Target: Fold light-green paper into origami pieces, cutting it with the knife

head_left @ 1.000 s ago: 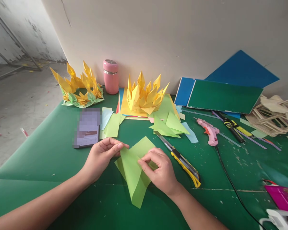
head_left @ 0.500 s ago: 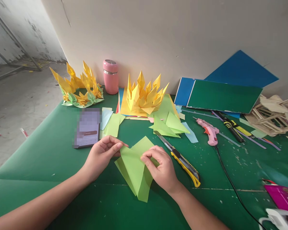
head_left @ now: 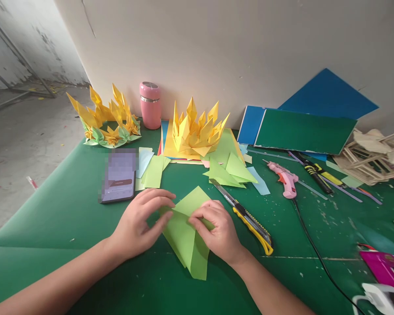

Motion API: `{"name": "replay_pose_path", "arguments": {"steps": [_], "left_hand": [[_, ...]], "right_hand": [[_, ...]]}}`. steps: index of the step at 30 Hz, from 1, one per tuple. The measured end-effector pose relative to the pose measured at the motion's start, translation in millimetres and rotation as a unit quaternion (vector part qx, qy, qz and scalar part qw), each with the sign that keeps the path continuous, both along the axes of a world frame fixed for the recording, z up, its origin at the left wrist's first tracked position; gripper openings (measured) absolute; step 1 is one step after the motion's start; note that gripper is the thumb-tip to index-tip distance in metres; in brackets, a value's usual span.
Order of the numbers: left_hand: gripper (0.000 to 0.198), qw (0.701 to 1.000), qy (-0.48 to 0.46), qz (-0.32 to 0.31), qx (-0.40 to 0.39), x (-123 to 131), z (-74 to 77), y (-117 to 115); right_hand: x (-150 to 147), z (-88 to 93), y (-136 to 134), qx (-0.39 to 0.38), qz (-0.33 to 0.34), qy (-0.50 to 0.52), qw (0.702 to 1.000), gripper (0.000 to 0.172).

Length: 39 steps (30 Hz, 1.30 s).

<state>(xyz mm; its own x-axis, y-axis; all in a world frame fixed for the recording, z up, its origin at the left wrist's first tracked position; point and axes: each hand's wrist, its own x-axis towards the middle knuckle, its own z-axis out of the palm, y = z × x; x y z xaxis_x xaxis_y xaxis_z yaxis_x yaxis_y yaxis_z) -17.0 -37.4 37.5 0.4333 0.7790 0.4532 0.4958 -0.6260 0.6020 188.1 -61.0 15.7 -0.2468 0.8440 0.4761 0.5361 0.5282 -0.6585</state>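
Observation:
A light green paper sheet [head_left: 187, 232], partly folded, lies on the green table cover [head_left: 68, 210] in front of me. My left hand [head_left: 141, 225] rests on its left edge with fingers bent over the fold. My right hand [head_left: 216, 229] presses on the paper's right side, fingertips pinching a crease near the middle. Both hands hold the same sheet flat on the table.
A yellow utility knife [head_left: 249, 218] lies just right of my right hand. A phone [head_left: 118, 177] sits left, with paper scraps [head_left: 153, 170] beside it. Yellow origami crowns [head_left: 197, 129] [head_left: 107, 118], a pink bottle [head_left: 150, 105], a pink glue gun [head_left: 285, 179] with its cord and coloured boards [head_left: 302, 129] stand behind.
My left hand has dropped from pinching the raised left corner to pressing down on the paper. The lifted flap has been folded flat. My right hand stayed in place.

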Motion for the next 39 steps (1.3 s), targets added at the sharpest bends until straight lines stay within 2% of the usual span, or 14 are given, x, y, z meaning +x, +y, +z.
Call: {"name": "replay_pose_path", "arguments": {"steps": [3, 6, 9, 11, 13, 16, 19, 21, 27, 34, 39], "left_hand": [[0.008, 0.995, 0.073, -0.059, 0.041, 2.8, -0.2, -2.1], [0.018, 0.992, 0.099, -0.079, 0.02, 4.3, -1.9, -3.0], [0.023, 0.996, 0.079, -0.036, -0.016, 3.1, -4.2, -0.8], [0.024, 0.998, 0.055, 0.002, -0.035, 1.4, -6.7, 2.0], [0.025, 0.997, 0.031, 0.022, -0.06, 0.3, -9.7, 4.6], [0.025, 0.994, 0.009, 0.033, -0.102, 0.7, -13.0, 6.2], [0.024, 0.992, 0.009, 0.035, -0.123, 2.6, -13.6, 5.9], [0.023, 0.991, 0.017, 0.032, -0.128, 3.4, -13.2, 5.6], [0.024, 0.99, 0.042, 0.002, -0.133, 2.6, -15.1, 5.6], [0.027, 0.991, 0.094, 0.009, -0.091, 1.6, -18.5, 3.4], [0.028, 0.989, 0.112, 0.004, -0.096, 2.1, -15.8, 3.5]], "right_hand": [[-1.2, -0.4, 0.0, 0.018, 0.023, -0.012, 1.0, 0.018], [-1.1, -1.2, 0.9, 0.032, 0.008, -0.021, 0.999, 0.018], [1.1, 0.9, 1.7, 0.069, -0.047, -0.019, 0.996, 0.009], [2.9, 4.3, 0.9, 0.113, -0.087, -0.021, 0.989, 0.016], [3.8, 7.7, -1.1, 0.153, -0.095, -0.034, 0.983, 0.017], [1.4, 9.5, -4.3, 0.179, -0.021, -0.07, 0.981, 0.018], [-3.4, 6.7, -5.4, 0.147, 0.057, -0.12, 0.98, 0.02], [-5.7, 4.4, -4.8, 0.116, 0.081, -0.148, 0.979, 0.022], [-5.6, 1.7, -3.9, 0.08, 0.092, -0.195, 0.973, 0.025], [-5.7, -1.3, -5.1, 0.078, 0.088, -0.216, 0.969, 0.024], [-6.9, -1.5, -6.4, 0.097, 0.093, -0.225, 0.965, 0.022]]}}
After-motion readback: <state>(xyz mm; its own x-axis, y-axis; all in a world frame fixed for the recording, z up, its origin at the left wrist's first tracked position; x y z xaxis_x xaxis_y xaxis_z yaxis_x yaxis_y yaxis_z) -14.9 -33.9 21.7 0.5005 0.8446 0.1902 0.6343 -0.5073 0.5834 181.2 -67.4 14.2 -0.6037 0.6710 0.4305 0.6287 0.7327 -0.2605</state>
